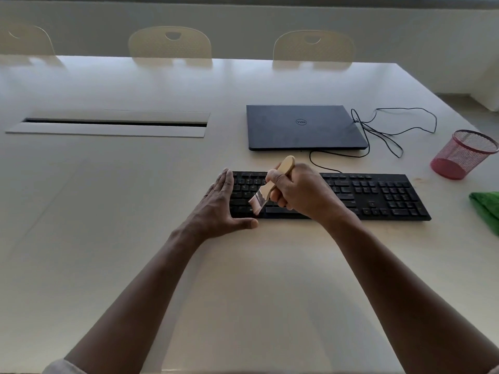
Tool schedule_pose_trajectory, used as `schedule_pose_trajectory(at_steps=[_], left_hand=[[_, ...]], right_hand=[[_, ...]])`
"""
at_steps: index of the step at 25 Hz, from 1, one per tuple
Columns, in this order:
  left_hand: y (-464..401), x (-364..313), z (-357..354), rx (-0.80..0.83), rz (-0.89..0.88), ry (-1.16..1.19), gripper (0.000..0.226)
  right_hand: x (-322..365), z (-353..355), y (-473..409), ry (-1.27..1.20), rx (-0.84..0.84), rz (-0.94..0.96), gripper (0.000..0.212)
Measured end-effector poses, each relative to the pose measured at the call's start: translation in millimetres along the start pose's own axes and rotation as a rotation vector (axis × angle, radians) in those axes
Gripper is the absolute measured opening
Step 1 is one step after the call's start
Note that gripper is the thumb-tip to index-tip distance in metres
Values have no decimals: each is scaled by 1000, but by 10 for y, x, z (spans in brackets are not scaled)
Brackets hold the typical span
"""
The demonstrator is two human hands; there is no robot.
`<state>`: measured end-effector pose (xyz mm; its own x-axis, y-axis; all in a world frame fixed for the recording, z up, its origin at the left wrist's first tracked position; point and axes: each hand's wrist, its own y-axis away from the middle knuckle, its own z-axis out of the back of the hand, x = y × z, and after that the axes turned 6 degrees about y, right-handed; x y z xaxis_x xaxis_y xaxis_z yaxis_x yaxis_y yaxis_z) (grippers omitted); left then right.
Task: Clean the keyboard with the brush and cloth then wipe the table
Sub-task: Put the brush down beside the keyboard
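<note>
The right hand [302,193] grips the brush [272,184] by its stiff wooden handle, bristles down on the keyboard's [378,195] left keys. The left hand [220,206], fingers straight, steadies its left end. The soft cloth [486,209] lies at the surface's [108,198] right edge. Open room lies left and toward the near edge.

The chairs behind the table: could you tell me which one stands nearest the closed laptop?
The rightmost chair, directly behind the laptop; the other two stand further left.
</note>
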<state>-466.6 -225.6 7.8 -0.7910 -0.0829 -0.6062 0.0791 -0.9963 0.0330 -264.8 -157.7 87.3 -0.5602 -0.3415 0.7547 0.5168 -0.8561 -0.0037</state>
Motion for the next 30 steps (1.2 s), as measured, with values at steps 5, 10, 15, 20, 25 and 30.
schedule_pose_trajectory(at_steps=[5, 10, 15, 20, 25, 30], left_hand=[[-12, -206, -41, 10, 15, 22, 139], [-50, -515, -190, -95, -66, -22, 109], [-108, -1048, -538, -336, -209, 69, 63], [-242, -1735, -891, -347, 23, 498, 25], [-422, -2140, -1126, -108, 232, 1081, 25], [-685, -2503, -1337, -91, 246, 1085, 17]], right_hand=[[-194, 170, 61, -89, -125, 23, 13], [-445, 348, 152, -191, -246, -16, 14], [-709, 489, 327, -375, -320, -63, 20], [-945, 545, 584, -535, -358, -37, 26], [-1241, 708, 795, -561, -452, -110, 20], [-1616, 1006, 926, -438, -492, -213, 18]])
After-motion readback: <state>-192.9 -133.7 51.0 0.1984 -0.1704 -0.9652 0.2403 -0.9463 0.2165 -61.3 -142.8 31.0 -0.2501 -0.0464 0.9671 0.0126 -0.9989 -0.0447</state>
